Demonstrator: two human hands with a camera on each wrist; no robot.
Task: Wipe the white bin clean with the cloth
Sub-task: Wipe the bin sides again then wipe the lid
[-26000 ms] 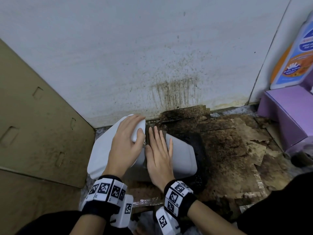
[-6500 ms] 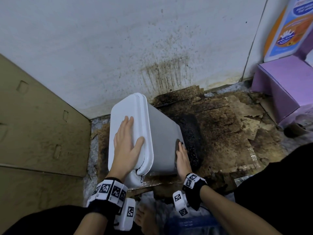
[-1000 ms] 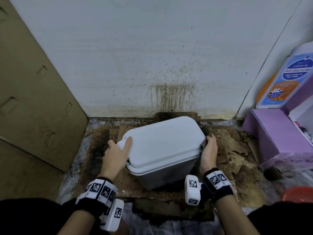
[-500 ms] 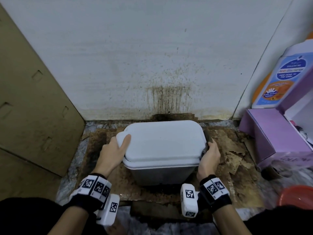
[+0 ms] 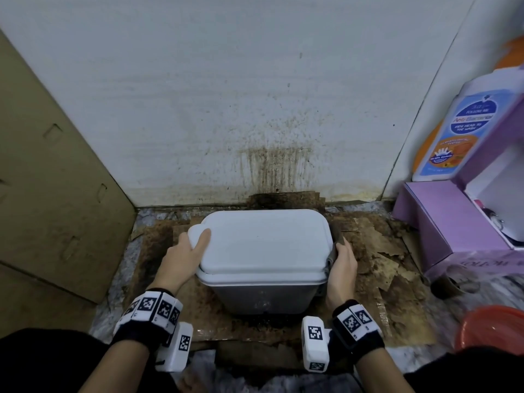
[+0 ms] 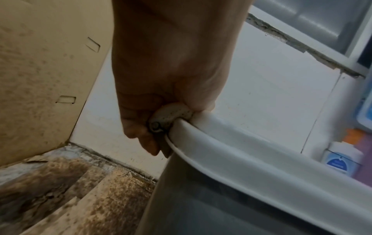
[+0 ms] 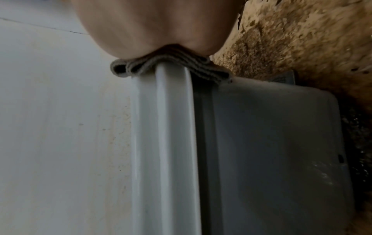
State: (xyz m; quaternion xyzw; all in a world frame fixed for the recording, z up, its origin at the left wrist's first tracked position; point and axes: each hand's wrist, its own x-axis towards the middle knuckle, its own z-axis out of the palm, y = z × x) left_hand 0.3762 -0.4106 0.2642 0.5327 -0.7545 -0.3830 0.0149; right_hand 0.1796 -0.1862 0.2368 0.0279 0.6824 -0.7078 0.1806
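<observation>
The white bin stands upright with its lid down on soiled cardboard close to the wall. My left hand grips the lid's left corner, thumb on top. In the left wrist view the fingers curl under a speckled hinge tab at the rim. My right hand holds a folded grey cloth against the bin's right rim. In the right wrist view the cloth is bunched under my palm over the rim; the fingers are hidden.
A large cardboard box stands at the left and a stained white wall behind. A purple box and a wash bottle stand at the right. An orange basin sits near my right knee.
The bin was tilted a second ago and now stands level. Both hands have kept their hold on its two sides.
</observation>
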